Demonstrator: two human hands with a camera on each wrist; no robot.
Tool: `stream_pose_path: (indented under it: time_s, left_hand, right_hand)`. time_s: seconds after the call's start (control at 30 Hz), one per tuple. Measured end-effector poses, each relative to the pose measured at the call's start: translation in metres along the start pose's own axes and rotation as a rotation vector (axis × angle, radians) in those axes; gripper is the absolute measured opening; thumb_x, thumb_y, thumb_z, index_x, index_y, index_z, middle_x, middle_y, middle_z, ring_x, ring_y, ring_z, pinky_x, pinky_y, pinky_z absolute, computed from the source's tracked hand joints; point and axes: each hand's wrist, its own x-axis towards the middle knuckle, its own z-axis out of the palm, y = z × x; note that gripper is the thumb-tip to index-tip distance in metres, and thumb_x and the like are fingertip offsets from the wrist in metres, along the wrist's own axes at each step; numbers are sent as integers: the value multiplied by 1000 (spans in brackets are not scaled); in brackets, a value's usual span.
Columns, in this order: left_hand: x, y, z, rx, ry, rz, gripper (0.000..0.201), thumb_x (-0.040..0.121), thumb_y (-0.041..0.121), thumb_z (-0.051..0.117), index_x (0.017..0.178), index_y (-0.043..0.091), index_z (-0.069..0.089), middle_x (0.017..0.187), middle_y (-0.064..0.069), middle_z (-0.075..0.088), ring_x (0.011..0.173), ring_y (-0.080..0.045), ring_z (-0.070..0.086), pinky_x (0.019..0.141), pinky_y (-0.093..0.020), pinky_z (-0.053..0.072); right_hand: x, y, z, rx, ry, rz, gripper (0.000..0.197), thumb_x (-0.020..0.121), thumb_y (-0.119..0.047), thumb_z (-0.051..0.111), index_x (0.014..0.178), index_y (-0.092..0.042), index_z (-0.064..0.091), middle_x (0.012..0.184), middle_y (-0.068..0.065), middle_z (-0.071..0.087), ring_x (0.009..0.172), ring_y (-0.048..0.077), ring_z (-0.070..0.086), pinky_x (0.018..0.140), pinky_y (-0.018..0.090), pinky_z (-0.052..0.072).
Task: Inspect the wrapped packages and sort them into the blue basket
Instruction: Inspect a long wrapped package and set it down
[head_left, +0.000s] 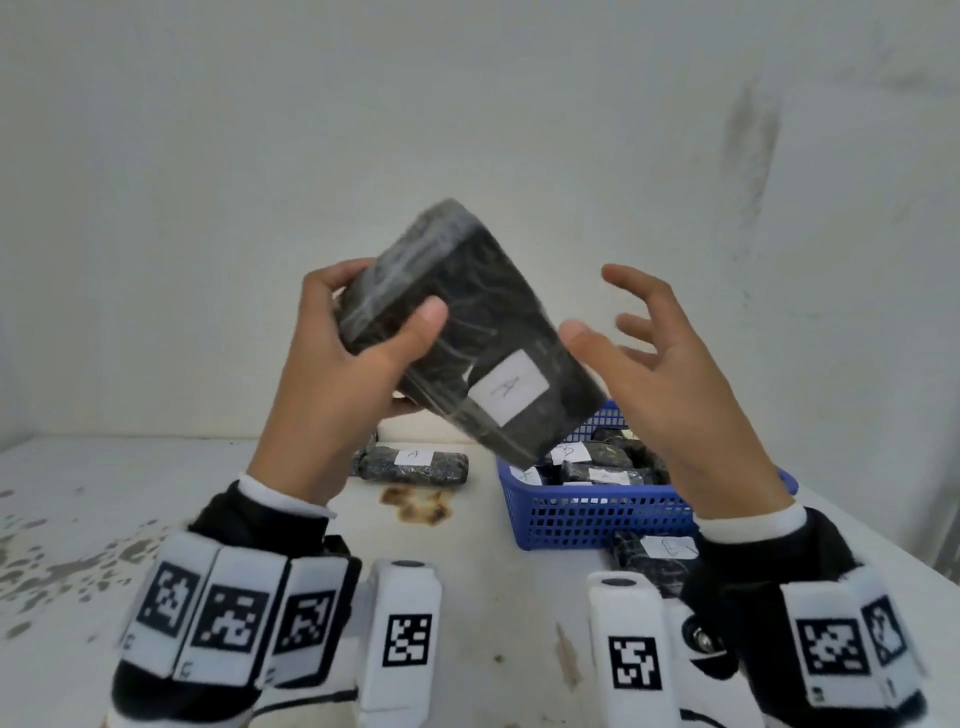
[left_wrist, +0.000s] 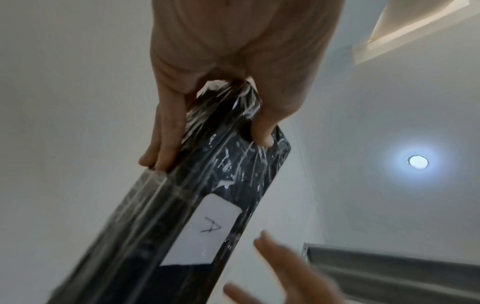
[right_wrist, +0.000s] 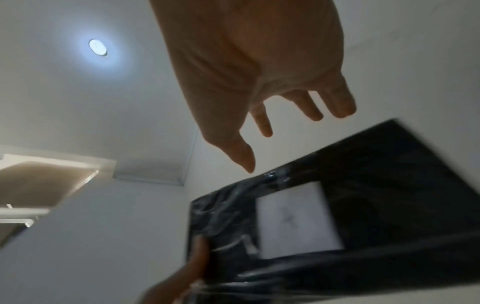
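Left hand (head_left: 358, 364) grips the black wrapped package (head_left: 467, 332), label "A" (head_left: 511, 385) showing, raised above the table (head_left: 260, 519). Right hand (head_left: 670, 384) hovers at its three o'clock, fingers spread, holding nothing. Blue basket (head_left: 587, 514) sits at the package's five o'clock.

— Where does the head view sit?
— Above and behind both hands, facing forward and down across the stained white table (head_left: 156, 519) toward the wall.
— And the wrist views?
— Each looks up from under its palm, very near, toward the ceiling. All three share the black film-wrapped rectangular package with a white paper label (head_left: 467, 322) (left_wrist: 182, 216) (right_wrist: 363, 195).
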Motion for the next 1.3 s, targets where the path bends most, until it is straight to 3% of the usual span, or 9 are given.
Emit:
stream_pose_path:
  time_s: [0.13,0.27,0.47,0.57,0.63,0.8,0.97,1.17,1.3]
  left_hand:
    - [0,11,-3,-199,117,-77,57,80,38,67,126,14,43,105,-5,66,78,-20,74,63,-41,61]
    - [0,12,-1,-258,147,-150,55,89,41,61,128,9,41,103,-5,69,80,-21,74,65,-46,61]
    - [5,0,-8,89,23,-139,83,60,49,76,131,19,43,106,-2,69,92,-18,71,81,-38,59]
    - [7,-7,-10,209,56,-84,100,48,59,85,131,19,48,117,0,66,98,-14,68,88,-36,56]
    - [5,-10,-6,299,29,-18,113,49,63,85,143,30,32,129,8,58,111,-10,61,96,-33,50]
    - [1,-10,0,353,13,71,99,58,46,84,140,31,31,120,21,55,104,8,56,79,-7,42]
    - [-1,-12,1,403,64,55,109,48,60,79,135,31,21,127,9,50,112,-11,55,87,-21,40]
    - [-2,-12,5,425,100,13,87,56,64,74,116,36,18,112,9,56,100,-12,59,82,-23,42]
    - [-1,-14,8,365,155,39,76,67,54,76,115,32,21,94,22,57,80,10,58,70,-11,42]
  right_hand:
    - [6,12,-7,-70,-60,67,96,79,-53,73,152,-53,11,157,2,36,138,17,41,103,33,36]
    - [10,16,-16,124,-166,67,124,54,-48,86,147,-64,6,139,-6,60,121,14,64,105,47,50]
    - [10,14,-31,97,-38,8,114,53,-45,85,148,-53,23,125,-3,68,100,8,73,78,23,60]
    - [8,9,-33,68,69,-47,86,67,-38,85,138,-49,36,109,-11,73,91,2,73,89,31,58]
    - [6,7,-31,27,102,-85,82,73,-39,84,139,-50,36,107,-16,73,91,-4,71,89,28,55]
    - [4,6,-21,-48,78,-107,99,69,-41,88,144,-48,24,118,-27,62,93,-17,63,70,-3,45]
    - [5,9,-12,-30,88,-141,106,67,-41,89,149,-47,21,123,-33,57,103,-17,60,81,7,50]
    - [3,7,-12,-45,104,-118,108,66,-53,84,152,-47,19,123,-32,54,106,-15,54,81,7,44]
    - [3,6,-12,1,106,-106,98,72,-52,80,149,-49,21,134,-19,53,110,-7,57,83,13,53]
